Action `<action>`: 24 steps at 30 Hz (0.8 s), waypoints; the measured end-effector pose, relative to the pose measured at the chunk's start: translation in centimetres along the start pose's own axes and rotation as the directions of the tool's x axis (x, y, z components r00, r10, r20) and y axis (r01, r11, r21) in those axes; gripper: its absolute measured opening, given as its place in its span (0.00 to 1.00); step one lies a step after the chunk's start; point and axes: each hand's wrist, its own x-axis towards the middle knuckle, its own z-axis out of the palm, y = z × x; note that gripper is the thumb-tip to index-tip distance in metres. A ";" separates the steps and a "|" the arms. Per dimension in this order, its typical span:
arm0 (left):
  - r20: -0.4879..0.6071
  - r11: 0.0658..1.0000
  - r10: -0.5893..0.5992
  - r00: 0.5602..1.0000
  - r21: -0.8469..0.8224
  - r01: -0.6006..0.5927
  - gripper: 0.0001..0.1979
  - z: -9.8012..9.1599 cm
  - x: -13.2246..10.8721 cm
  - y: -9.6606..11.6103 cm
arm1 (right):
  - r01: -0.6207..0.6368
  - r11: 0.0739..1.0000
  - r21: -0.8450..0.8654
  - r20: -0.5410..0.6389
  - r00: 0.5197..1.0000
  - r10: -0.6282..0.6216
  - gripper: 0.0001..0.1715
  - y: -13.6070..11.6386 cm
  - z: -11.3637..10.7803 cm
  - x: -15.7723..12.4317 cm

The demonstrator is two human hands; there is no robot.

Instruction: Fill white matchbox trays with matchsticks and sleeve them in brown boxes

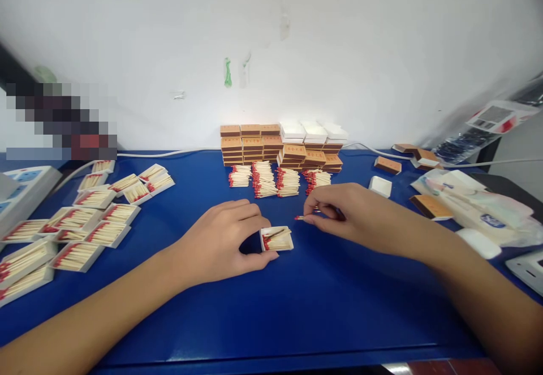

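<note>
My left hand curves round the left end of a small white matchbox tray, thumb at its near side. Inside the tray lie red-headed matches, with one dark, burnt-looking stick across them. To the right, my right hand is closed in a pinch, and a match pokes out leftward from the fingertips. How many it holds is hidden. Just beyond both hands, heaps of matches lie in a row with red heads to the left. The heap of matches at the right end is nearest my right hand.
Stacked brown matchboxes and white trays stand against the wall. Several filled trays cover the left side. At right are an empty tray, loose matchbox sleeves and a plastic tissue pack. A white cable runs along the back.
</note>
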 end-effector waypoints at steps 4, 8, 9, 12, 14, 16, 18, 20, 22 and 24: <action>0.002 1.000 -0.001 1.000 -0.002 0.001 0.12 0.1 0.1 0.1 | 0.081 0.997 0.007 -0.064 0.995 -0.080 0.07 -2.7 1.8 0.2; 0.002 1.000 -0.003 1.000 -0.005 0.003 0.12 0.1 0.3 0.1 | 0.112 0.994 0.016 -0.061 0.992 -0.111 0.06 -3.5 2.3 0.3; 0.006 1.000 -0.004 1.000 -0.007 0.004 0.12 0.1 0.3 0.1 | 0.108 0.994 0.021 -0.076 0.991 -0.106 0.06 -3.1 1.9 0.2; 0.014 1.000 -0.008 1.000 -0.009 0.008 0.13 0.1 0.2 0.0 | 0.063 0.998 0.005 -0.142 0.988 -0.062 0.09 -0.7 0.0 -0.2; 0.014 1.000 -0.010 1.000 -0.009 0.010 0.13 0.1 0.1 -0.1 | 0.024 0.999 -0.029 -0.103 0.994 -0.027 0.09 1.3 -1.2 -0.5; 0.015 1.000 -0.007 1.000 -0.010 0.008 0.13 0.1 0.1 -0.1 | -0.007 0.999 -0.049 -0.020 1.000 0.006 0.10 3.0 -1.8 -0.6; 0.014 1.000 -0.005 1.000 -0.008 0.005 0.13 0.0 0.0 -0.1 | -0.024 0.998 -0.059 0.048 0.998 0.027 0.10 4.0 -1.8 -0.4; 0.009 1.000 0.000 1.000 -0.002 0.000 0.13 0.0 0.0 -0.1 | -0.028 0.997 -0.065 0.075 0.997 0.033 0.11 4.4 -1.5 -0.2; 0.008 1.000 0.003 1.000 0.002 -0.003 0.13 0.0 0.0 -0.1 | -0.025 0.997 -0.069 0.075 0.997 0.031 0.12 4.4 -1.2 -0.1; 0.007 1.000 0.006 1.000 0.004 -0.006 0.13 0.0 0.0 -0.1 | -0.029 0.997 -0.073 0.062 0.997 0.034 0.11 4.4 -1.1 0.0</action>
